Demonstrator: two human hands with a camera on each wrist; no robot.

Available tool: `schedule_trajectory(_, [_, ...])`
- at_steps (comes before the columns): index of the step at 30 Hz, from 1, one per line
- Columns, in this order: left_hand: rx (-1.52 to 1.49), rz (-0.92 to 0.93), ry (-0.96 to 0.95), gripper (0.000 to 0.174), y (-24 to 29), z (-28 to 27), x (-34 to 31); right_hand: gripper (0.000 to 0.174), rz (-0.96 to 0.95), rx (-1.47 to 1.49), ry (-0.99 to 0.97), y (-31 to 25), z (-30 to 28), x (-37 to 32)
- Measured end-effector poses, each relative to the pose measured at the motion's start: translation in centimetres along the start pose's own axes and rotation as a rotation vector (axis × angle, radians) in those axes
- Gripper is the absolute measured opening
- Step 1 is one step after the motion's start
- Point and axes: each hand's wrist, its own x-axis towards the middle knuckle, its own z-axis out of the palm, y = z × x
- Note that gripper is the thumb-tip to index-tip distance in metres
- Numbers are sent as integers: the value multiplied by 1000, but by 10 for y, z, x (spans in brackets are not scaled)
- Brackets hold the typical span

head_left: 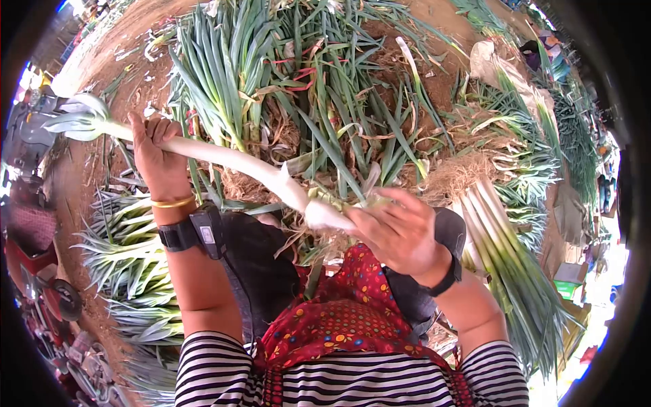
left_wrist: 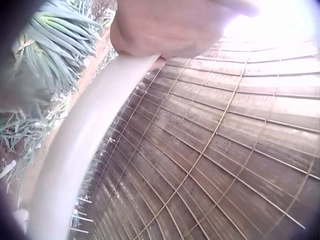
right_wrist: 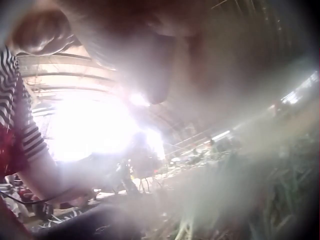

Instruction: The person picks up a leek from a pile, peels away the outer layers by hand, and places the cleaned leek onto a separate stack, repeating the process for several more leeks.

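Note:
A long green onion [head_left: 237, 163] lies slantwise across the front of the body, its blue-green leaves at the far left and its thick white stalk running down to the right. My left hand [head_left: 161, 152] grips the stalk just below the leaves, fingers wrapped round it. In the left wrist view the white stalk [left_wrist: 92, 135] bends down out of that hand [left_wrist: 165, 30]. At the lower end, my right hand [head_left: 400, 230] has its fingers curled at the stalk, where loose pale outer skin [head_left: 319, 197] hangs. That hand is blurred, and the stalk's tip is hidden under it.
Tied green onion bunches [head_left: 230, 68] lie ahead on brown soil [head_left: 434, 20]. More leafy bunches [head_left: 135, 271] are at the left. At the right, a bundle with clean white stalks [head_left: 495, 224] lies beside dry roots [head_left: 461, 176]. A red patterned apron [head_left: 339, 312] covers the lap.

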Motion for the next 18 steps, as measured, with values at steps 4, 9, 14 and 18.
schedule_trajectory(4, [-68, -37, -8, 28, 3, -18, 19, 34, 225, -51, -79, 4, -33, -34])
schedule_trajectory(9, [4, 21, 133, 29, -19, -10, 4, 42, 483, -126, -329, -2, -24, -22])
schedule_trajectory(14, [43, 93, 97, 32, -35, 24, -32, 31, 485, 73, -83, -19, -4, 40])
schedule_trajectory(18, [72, 180, 148, 29, -35, 56, -61, 26, 434, 186, 39, -13, 8, 35])
